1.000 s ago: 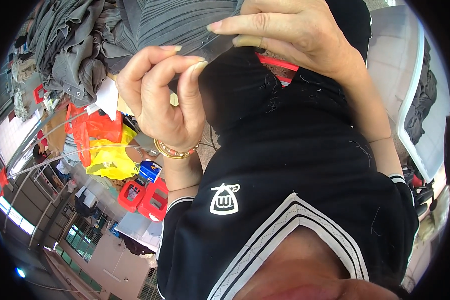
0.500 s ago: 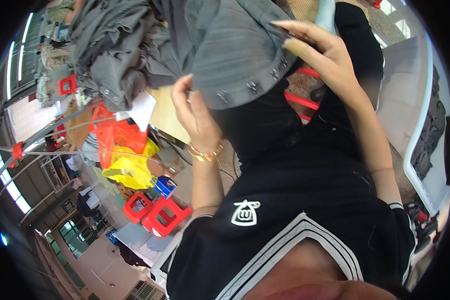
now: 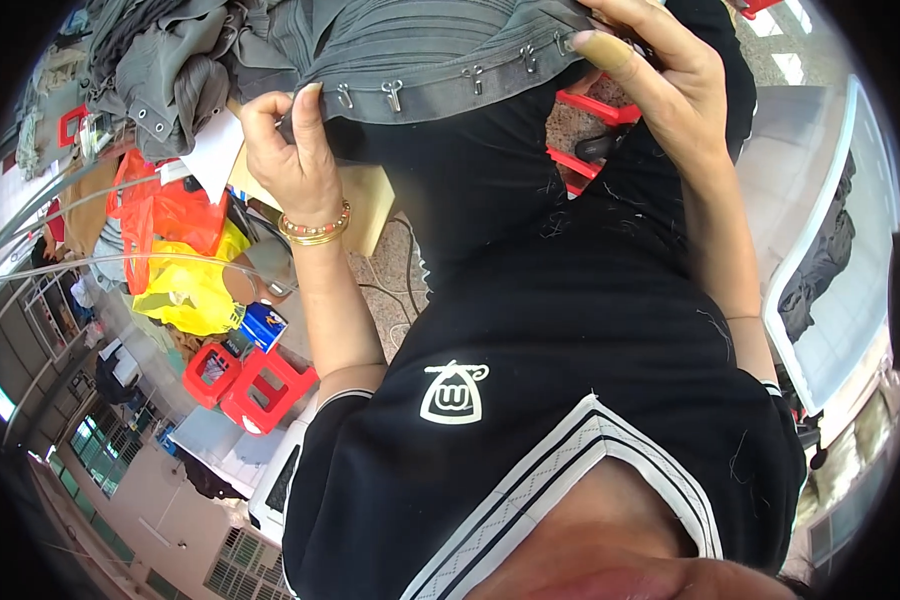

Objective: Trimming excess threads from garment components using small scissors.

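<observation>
A grey pleated garment point(image 3: 420, 55) lies across my lap, its edge band stretched between my two hands. Several small metal hooks point(image 3: 393, 96) sit in a row along that band. My left hand point(image 3: 295, 155), with bracelets at the wrist, pinches the band's left end between thumb and fingers. At the other end my right hand point(image 3: 670, 75) grips the band, its thumb wrapped in a yellowish covering point(image 3: 605, 50). Some fingers of the right hand are cut off by the upper edge of the view.
More grey garments point(image 3: 170, 75) are heaped at the upper left. Red and yellow plastic bags point(image 3: 185, 290), a blue box point(image 3: 263, 326) and red stools point(image 3: 260, 390) stand to the left. A white bin point(image 3: 785, 330) with dark cloth is on the right.
The band has been pulled out straighter, with its hooks now plainly facing up. My left hand has moved left, away from the right hand. The whole view has shifted somewhat.
</observation>
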`<state>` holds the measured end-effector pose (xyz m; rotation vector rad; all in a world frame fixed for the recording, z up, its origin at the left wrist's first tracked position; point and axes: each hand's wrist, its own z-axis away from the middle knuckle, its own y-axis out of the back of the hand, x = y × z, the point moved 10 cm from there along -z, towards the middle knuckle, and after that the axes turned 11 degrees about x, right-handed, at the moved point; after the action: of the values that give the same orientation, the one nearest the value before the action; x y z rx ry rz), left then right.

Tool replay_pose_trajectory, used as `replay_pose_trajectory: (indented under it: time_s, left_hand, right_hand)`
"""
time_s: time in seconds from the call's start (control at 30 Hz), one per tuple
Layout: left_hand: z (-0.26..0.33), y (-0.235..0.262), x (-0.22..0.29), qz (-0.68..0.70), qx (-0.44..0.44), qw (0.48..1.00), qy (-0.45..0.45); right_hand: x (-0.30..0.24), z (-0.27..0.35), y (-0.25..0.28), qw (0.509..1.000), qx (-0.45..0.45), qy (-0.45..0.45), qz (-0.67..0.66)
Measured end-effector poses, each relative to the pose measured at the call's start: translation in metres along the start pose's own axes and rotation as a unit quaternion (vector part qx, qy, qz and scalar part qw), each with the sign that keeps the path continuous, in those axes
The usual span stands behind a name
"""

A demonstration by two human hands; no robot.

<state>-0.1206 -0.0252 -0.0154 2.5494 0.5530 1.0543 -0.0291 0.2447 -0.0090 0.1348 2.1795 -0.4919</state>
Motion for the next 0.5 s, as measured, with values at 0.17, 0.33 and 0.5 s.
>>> replay_pose_trajectory:
  time_s: [0.17,0.33,0.5]
  left_hand:
    - [-0.003,-0.007,0.018,-0.011,-0.028,0.999,0.018]
    - [-0.015,-0.005,0.093,-0.001,-0.021,0.993,-0.116]
    - [-0.014,-0.025,0.122,0.002,-0.061,0.982,-0.179]
  right_hand:
    - [-0.033,0.001,-0.003,0.958,-0.035,-0.110,0.263]
    - [-0.037,0.000,-0.005,0.954,-0.042,-0.088,0.283]
    - [-0.039,0.003,-0.011,0.953,-0.062,-0.079,0.287]
